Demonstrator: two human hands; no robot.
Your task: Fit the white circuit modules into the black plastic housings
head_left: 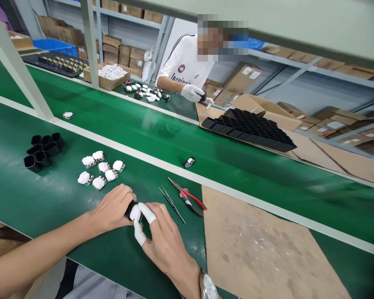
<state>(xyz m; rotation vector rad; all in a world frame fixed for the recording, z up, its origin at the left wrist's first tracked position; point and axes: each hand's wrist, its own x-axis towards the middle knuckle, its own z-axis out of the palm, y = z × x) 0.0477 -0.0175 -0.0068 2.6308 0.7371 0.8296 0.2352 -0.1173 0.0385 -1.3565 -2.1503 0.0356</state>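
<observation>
My left hand (116,207) is closed round a black plastic housing (130,209) above the green table. White covers sit on the thumb and forefinger of my right hand (162,232), which pinch a circuit board with a white blob (135,213) at the housing's open end. Beyond my hands, several similar white-topped boards (103,167) lie in a loose group. Several black housings (41,157) stand together at the left. Tweezers (172,204) and red-handled pliers (187,196) rest to the right of my hands.
A green belt (149,141) crosses behind a pale rail, carrying a filled housing (189,162) and a board (67,115). Brown cardboard (255,241) covers the right of the table. Across the belt, a person's gloved hand (191,93) is near rows of black housings (249,128).
</observation>
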